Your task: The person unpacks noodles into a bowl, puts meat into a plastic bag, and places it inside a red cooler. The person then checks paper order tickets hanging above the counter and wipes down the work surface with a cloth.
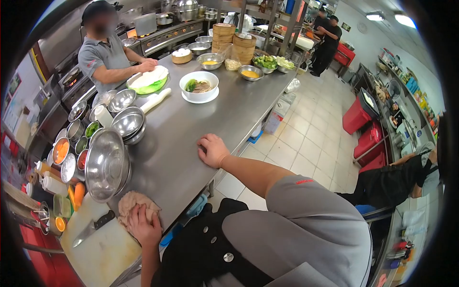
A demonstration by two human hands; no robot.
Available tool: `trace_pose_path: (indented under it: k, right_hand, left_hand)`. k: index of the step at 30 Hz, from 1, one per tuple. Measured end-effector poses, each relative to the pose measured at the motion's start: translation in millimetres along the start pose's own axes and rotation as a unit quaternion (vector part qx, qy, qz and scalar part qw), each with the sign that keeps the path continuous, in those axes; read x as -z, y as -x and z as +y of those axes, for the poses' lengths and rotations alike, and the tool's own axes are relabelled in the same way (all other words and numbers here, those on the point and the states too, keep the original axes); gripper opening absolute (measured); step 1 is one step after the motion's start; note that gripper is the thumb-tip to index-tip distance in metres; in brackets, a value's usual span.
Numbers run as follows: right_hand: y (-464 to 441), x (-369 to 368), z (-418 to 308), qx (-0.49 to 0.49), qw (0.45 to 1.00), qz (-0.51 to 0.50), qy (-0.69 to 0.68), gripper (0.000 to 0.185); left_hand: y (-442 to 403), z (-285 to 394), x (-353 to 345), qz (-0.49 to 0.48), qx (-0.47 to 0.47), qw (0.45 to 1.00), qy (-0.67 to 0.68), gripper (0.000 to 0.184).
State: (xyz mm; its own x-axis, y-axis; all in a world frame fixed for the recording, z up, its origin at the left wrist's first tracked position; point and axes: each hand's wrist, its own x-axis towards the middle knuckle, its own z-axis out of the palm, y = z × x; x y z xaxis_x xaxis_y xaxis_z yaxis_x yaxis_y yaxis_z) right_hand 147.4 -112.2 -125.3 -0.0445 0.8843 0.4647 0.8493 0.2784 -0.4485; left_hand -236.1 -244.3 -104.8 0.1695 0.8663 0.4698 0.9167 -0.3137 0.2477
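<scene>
My left hand [146, 226] lies on a crumpled pinkish-brown cloth [133, 206] with its fingers a little apart. The cloth sits on the steel table [179, 165] beside a cutting board [107, 244]. On that board is a knife with a black handle [103, 219], left of my left hand. My right hand [212, 150] rests on the table near its edge, palm down, holding nothing, with its fingers loosely bent. Beyond it stands a white bowl [200, 95] with greens and sliced food, on a white plate.
Metal bowls [106, 165] and a rolling pin [154, 101] stand at left. A co-worker [103, 60] touches dough on a green-rimmed round [148, 81]. Bamboo steamers [244, 47] and ingredient bowls are at the back. Red bins [355, 117] and other people are right of the tiled aisle.
</scene>
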Motion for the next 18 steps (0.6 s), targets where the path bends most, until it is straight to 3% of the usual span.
trace_pose_path:
  k: [18]
  right_hand:
    - [-1.5, -0.1, -3.8, 0.014, 1.000, 0.018, 0.003, 0.023]
  left_hand:
    - [0.3, -0.6, -0.8, 0.003, 0.037, 0.999, 0.027, 0.040]
